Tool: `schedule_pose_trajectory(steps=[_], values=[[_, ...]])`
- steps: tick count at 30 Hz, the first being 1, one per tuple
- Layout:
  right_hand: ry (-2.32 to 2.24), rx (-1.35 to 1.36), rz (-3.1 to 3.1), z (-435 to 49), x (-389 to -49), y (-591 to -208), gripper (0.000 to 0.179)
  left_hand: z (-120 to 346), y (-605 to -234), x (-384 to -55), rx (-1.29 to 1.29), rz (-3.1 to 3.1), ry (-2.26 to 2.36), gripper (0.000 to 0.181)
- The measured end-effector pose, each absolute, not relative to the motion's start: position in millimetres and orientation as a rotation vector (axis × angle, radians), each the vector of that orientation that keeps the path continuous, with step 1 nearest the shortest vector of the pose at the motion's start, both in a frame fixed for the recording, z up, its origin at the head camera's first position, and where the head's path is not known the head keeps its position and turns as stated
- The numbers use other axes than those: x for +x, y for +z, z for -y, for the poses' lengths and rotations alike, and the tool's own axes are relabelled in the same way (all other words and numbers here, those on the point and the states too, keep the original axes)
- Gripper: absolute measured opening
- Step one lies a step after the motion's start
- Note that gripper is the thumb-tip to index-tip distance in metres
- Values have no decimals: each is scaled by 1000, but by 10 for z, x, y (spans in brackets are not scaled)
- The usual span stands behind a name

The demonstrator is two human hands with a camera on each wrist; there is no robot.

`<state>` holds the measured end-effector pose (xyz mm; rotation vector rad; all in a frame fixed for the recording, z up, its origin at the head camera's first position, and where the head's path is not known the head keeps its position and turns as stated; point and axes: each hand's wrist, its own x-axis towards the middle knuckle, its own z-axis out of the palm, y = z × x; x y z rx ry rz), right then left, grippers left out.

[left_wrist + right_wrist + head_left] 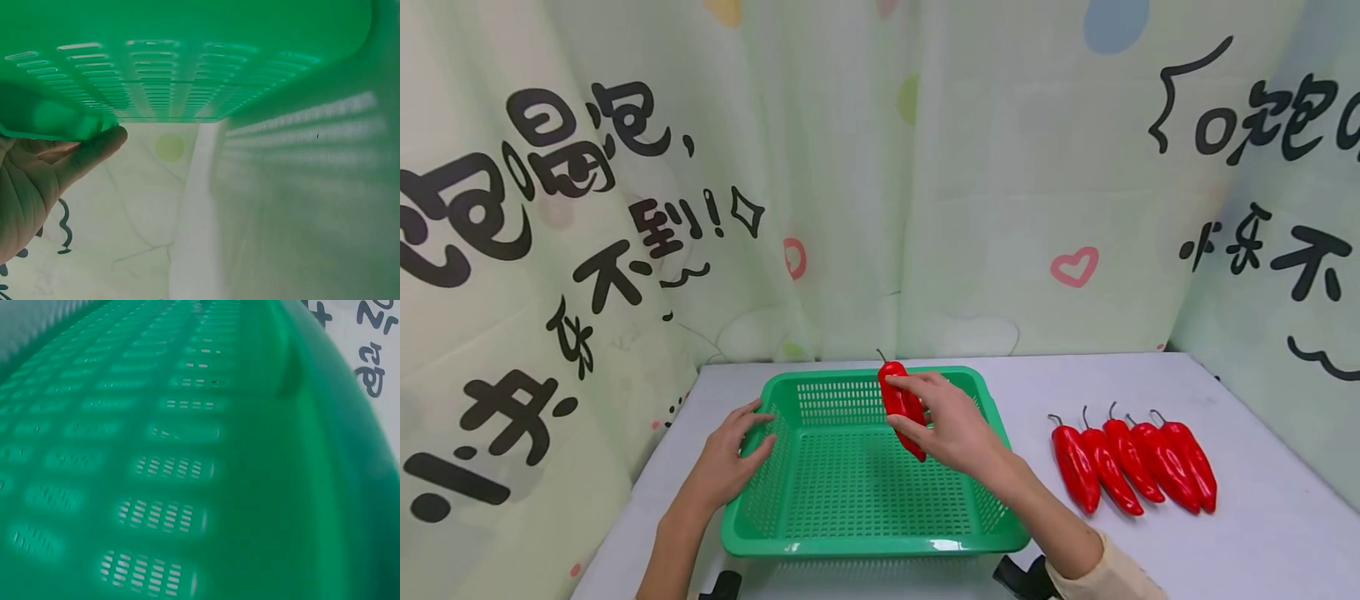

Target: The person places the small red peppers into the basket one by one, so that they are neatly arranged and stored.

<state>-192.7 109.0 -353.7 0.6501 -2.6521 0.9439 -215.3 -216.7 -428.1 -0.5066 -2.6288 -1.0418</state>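
A glossy red chili pepper (901, 404) with a dark curved stem hangs over the back part of the green basket (880, 546). My right hand (951, 421) pinches it between thumb and fingers. At the basket's left side, my left hand (730, 458) holds the rim. In the left wrist view, the thumb of that left hand (28, 187) shows against the slotted green basket wall (187, 62). Only the basket's perforated inside (262, 487) fills most of the right wrist view; hand and pepper are out of sight there.
Several more red chili peppers (1127, 467) lie side by side on the white table (1247, 517), right of the basket. A pale green curtain (970, 208) with black writing and hearts hangs behind the table and along both sides.
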Motion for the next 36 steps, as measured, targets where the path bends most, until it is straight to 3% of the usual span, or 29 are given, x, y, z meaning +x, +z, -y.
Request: schedule_pose_trajectory(steps=[10,36], values=[[974,701,2665,-923,-1967,-3578,49,2172,-4291,-2152,-530,2611,-1034,33],[1011,781,2729,-619,-2025,-3586,47,2173,-4281,-2149,-494,2630,-1076,60]])
